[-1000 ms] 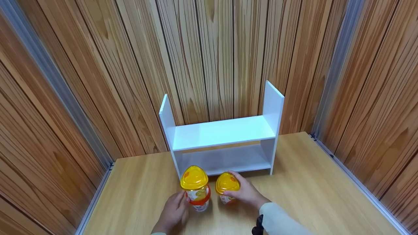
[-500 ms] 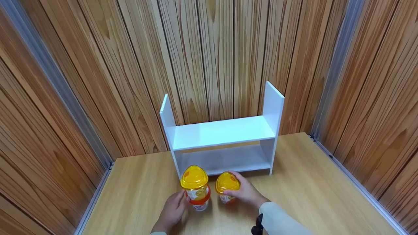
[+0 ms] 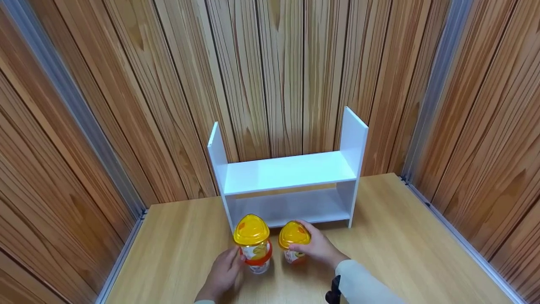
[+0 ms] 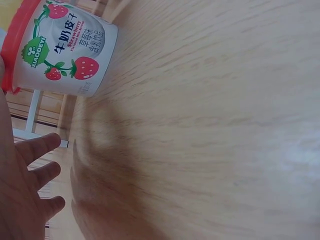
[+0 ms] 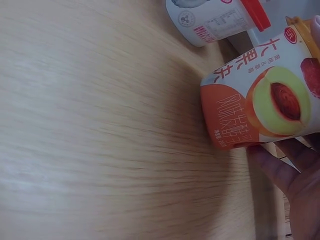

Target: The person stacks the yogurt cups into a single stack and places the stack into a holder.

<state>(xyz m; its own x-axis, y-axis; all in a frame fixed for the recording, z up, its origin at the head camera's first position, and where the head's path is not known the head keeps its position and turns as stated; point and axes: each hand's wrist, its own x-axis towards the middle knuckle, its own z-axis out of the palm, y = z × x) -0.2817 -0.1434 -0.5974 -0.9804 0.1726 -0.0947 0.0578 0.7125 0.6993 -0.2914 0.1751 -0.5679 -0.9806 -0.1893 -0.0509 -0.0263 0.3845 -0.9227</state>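
Observation:
In the head view my left hand (image 3: pixel 223 270) pinches the red rim of a white strawberry yogurt cup (image 4: pixel 70 50); its other fingers stand spread in the left wrist view. On top of that cup sits a clear printed cup with a yellow domed lid (image 3: pixel 251 230). To its right, my right hand (image 3: pixel 318 247) grips a second yogurt cup (image 5: pixel 265 100), white and orange with a peach picture. This one also wears a yellow domed lid (image 3: pixel 294 234), and the thumb lies across its front just under the lid. A small gap separates the two cups.
A white two-tier shelf (image 3: pixel 291 171) with raised side panels stands right behind the cups. Wood-patterned walls (image 3: pixel 278 76) with metal corner strips enclose the wooden table (image 3: pixel 396 236) at the back and both sides.
The cup in my right hand has shifted slightly up, and its printed side has turned a little. My left hand and the stacked cups stay where they were.

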